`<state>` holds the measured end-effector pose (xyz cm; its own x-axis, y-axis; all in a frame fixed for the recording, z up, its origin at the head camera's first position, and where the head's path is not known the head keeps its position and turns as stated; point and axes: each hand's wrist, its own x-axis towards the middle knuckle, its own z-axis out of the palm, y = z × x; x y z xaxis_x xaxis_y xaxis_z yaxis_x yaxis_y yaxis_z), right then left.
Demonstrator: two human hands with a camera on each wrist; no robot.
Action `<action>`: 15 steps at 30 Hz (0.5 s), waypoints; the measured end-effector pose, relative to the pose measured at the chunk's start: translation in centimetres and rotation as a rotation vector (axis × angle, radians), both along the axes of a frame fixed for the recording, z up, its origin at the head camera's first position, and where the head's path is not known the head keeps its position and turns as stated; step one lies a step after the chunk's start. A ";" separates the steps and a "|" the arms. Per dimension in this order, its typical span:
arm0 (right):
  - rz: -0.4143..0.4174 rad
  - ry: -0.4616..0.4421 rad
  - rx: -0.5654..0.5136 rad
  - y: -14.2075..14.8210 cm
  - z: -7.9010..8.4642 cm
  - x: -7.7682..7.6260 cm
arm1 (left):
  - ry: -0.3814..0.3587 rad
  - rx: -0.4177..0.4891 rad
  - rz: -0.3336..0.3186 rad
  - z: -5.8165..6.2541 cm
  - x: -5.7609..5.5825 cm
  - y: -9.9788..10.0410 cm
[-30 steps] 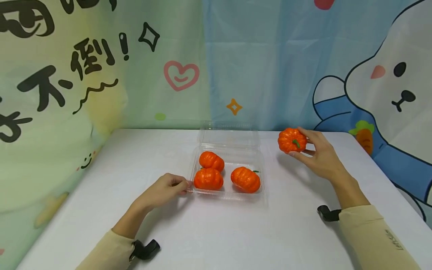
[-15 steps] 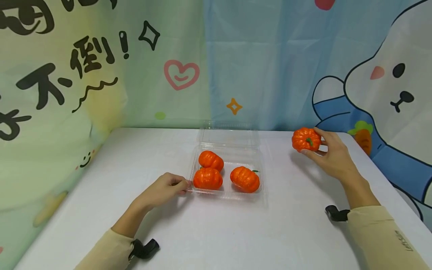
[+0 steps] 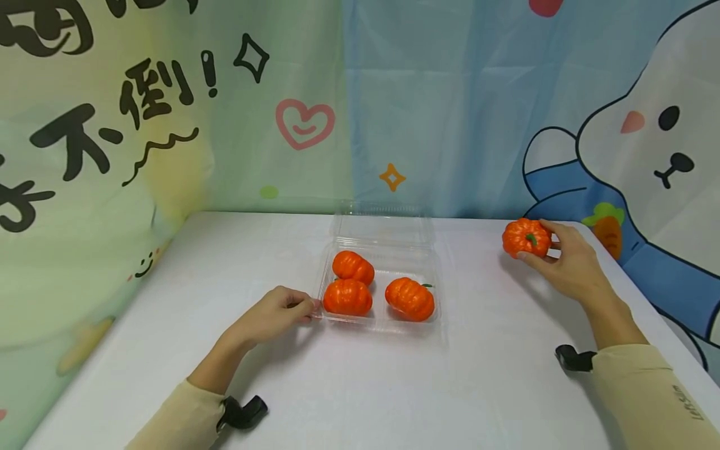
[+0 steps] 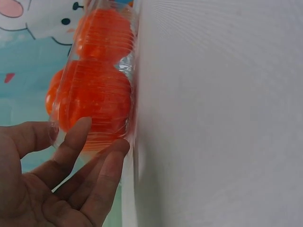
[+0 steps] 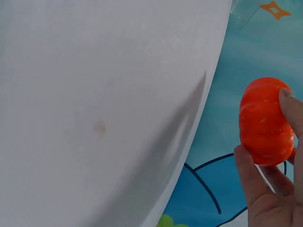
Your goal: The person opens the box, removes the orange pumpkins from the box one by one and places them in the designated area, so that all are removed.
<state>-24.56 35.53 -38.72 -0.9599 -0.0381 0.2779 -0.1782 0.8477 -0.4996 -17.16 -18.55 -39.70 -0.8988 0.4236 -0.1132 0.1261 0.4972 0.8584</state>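
In the head view my right hand holds a small orange toy pumpkin with a green stem, above the back right of the table. The right wrist view shows this pumpkin between thumb and fingers, apart from the tabletop. My left hand pinches the front left corner of a clear plastic clamshell container, whose lid stands open toward the back. Inside lie two pumpkins touching on the left, a rear one and a front one, plus a third pumpkin on the right.
A white table lies under everything. Behind its far edge hangs a printed cloth backdrop. Black wrist-mounted pieces, a left one and a right one, jut out from the sleeves.
My right hand has carried its pumpkin to the right, away from the container. The left hand and the container have stayed in place.
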 end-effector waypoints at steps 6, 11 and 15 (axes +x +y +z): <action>-0.010 -0.027 0.028 0.6 -0.3 -0.7 | 0.000 0.006 0.002 0.2 0.1 -0.2; -0.035 -0.103 0.052 1.3 -0.5 -1.1 | -0.012 0.014 -0.001 -0.1 0.0 -0.3; -0.067 -0.142 0.075 2.0 -0.6 -1.1 | -0.019 0.013 -0.005 0.0 -0.1 -0.2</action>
<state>-25.68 37.50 -39.29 -0.9903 0.0119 0.1384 -0.0523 0.8911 -0.4507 -17.24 -18.74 -39.71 -0.8946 0.4293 -0.1244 0.1122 0.4852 0.8672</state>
